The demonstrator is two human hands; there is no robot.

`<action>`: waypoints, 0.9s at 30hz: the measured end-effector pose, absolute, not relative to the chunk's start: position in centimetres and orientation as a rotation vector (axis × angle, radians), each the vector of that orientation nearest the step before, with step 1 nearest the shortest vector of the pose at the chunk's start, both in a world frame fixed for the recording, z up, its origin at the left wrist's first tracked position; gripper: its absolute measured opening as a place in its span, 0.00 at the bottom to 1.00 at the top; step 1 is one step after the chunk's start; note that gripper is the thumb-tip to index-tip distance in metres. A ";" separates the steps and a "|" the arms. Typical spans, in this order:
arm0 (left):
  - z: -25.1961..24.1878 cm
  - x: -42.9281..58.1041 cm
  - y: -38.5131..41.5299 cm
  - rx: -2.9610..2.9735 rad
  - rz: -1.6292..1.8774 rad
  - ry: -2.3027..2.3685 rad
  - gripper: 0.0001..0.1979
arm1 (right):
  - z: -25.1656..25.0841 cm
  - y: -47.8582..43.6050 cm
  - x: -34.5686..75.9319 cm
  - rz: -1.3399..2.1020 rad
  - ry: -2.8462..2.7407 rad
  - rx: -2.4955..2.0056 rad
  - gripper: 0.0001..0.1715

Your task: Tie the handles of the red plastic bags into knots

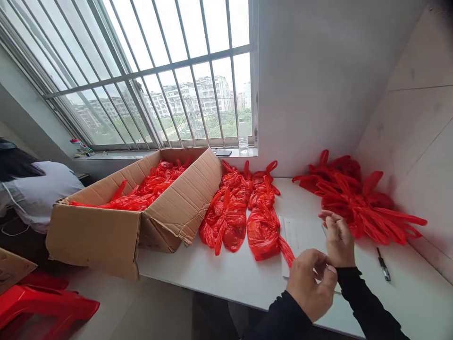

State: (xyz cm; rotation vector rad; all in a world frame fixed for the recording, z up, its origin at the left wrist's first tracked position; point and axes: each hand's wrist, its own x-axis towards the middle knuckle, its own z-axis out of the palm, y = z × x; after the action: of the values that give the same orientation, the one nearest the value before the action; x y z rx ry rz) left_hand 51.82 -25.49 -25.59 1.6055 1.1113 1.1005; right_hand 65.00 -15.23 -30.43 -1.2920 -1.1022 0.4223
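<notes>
My left hand (311, 284) is closed, with thumb and forefinger together at the black sleeve cuff (346, 274) on my right wrist. Above the white papers (306, 236), my right hand (339, 238) is raised with its fingers loosely bent and apart, and no object shows in it. Just left of my hands lie tied red plastic bags (264, 231), the nearest with its twisted end reaching toward my left hand. More knotted red bags (226, 217) lie beside them. Behind my right hand is a heap of red plastic bags (364, 203).
A large open cardboard box (95, 233) full of red bags stands at the left of the white table (212, 271). A pen (383, 264) lies at right. On the sill are a clear bottle (243, 137) and a phone (222, 152). A person (46, 189) and red stool (53, 302) are at far left.
</notes>
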 end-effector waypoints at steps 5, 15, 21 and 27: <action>-27.3 42.8 -23.6 1.696 1.269 1.455 0.10 | -33.7 -12.5 61.9 0.349 -1.728 -1.413 0.19; -35.1 41.9 -18.1 2.235 0.834 1.850 0.29 | -38.2 -13.4 64.3 0.130 -1.844 -1.498 0.16; -35.0 41.6 -18.6 2.199 0.884 1.900 0.24 | -35.8 -12.0 65.0 0.234 -1.871 -1.677 0.14; -31.6 42.6 -16.0 2.021 1.014 2.004 0.18 | -34.9 -7.5 63.6 0.343 -1.831 -1.682 0.15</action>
State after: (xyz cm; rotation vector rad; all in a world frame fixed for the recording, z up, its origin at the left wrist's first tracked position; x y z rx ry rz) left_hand 42.62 -16.02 -31.64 2.0210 2.0036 1.0137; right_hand 63.60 -7.50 -34.89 -1.6823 -1.8313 0.3434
